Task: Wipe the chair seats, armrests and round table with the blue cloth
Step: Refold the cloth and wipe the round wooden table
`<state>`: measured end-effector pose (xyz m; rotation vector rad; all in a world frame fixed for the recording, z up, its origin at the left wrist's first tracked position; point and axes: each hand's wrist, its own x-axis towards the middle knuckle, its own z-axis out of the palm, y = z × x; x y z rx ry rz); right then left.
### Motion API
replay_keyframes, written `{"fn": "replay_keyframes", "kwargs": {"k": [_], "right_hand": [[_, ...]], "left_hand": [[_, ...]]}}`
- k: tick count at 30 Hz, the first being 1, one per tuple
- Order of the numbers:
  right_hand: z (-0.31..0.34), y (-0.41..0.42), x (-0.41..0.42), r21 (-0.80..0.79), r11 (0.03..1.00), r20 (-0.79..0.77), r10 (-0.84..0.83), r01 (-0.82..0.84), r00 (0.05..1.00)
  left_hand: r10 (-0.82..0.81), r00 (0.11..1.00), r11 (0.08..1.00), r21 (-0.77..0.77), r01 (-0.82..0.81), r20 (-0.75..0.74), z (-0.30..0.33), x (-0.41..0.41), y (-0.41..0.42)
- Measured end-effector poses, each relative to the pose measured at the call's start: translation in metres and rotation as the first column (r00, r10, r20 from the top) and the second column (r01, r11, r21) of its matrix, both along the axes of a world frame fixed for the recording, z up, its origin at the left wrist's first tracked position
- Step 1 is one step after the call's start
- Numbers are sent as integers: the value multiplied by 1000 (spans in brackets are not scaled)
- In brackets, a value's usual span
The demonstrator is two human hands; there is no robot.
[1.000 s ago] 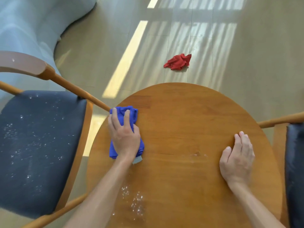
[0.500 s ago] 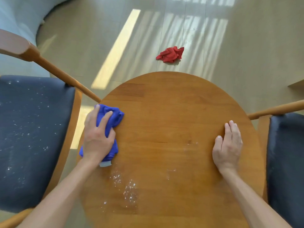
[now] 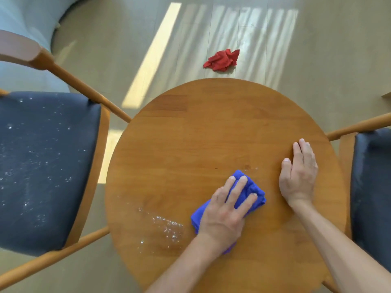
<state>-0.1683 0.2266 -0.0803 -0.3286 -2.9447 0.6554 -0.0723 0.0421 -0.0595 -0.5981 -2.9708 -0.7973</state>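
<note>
The cloth [image 3: 252, 192], blue and bunched, lies on the round bench [image 3: 211, 127] at lower centre of the frame, pressed flat under the left hand [image 3: 224, 212]. That hand's fingers are spread and nearly straight over the cloth, pushing down on it rather than curling round it. The right hand [image 3: 299, 176] rests palm down on the bare wood just to the right of the cloth, fingers straight and together, grasping nothing; a narrow strip of wood separates it from the cloth.

White crumbs [image 3: 167, 226] are scattered on the bench to the left of the cloth, and a few faint specks [image 3: 252, 168] show just above it.

At the left of the frame stands a chair [image 3: 46, 166] with a dark seat dotted with white specks; its wooden armrest [image 3: 88, 92] runs diagonally toward the bench edge. At the right edge a second chair [image 3: 372, 187] shows a dark seat and wooden arm. A crumpled red rag [image 3: 222, 60] lies on the floor [image 3: 127, 39] beyond the bench, at upper centre, beside bands of sunlight.
</note>
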Motion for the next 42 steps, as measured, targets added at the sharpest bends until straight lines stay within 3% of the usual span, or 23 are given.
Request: {"fn": "replay_keyframes", "kwargs": {"k": [2,7,12,15,19,23,25,27,31,34,37,42], "right_hand": [[0,0,-1,6,1000,20,6,-6,1000],[-2,-4,1,17,1000,9,-1,1,1000],[-5,-6,2,35,999,11,23,-23,1000],[-8,-3,2,45,998,20,36,-37,999],[-11,0,3,41,998,4,37,-37,999],[-8,-1,2,39,998,13,44,-45,999],[-5,-2,3,36,998,34,46,-47,998],[-4,-2,5,31,998,45,47,-48,998],[-5,-1,2,41,998,47,51,-53,998],[-5,-1,2,22,998,65,51,-53,997],[-2,2,3,-31,998,100,61,-58,993],[18,10,-1,-247,969,257,95,-29,962]], "left_hand": [[40,999,999,0,-40,-7,-1,-2,-54],[485,874,872,-78,-483,8,-4,15,-189],[684,729,728,-61,-683,-14,-6,78,-137],[592,806,805,-51,-592,-5,-5,104,-45],[300,951,954,-45,-297,78,1,112,71],[80,997,997,-17,-80,3,0,99,50],[109,994,994,-19,-109,4,0,101,-9],[281,960,958,-64,-281,-5,-2,107,-81],[602,796,797,-98,-595,60,-2,124,-156],[626,780,777,-74,-625,-14,-8,151,-127],[529,847,845,-55,-532,-54,-10,190,-55],[339,931,941,-36,-337,135,-6,184,93]]}}
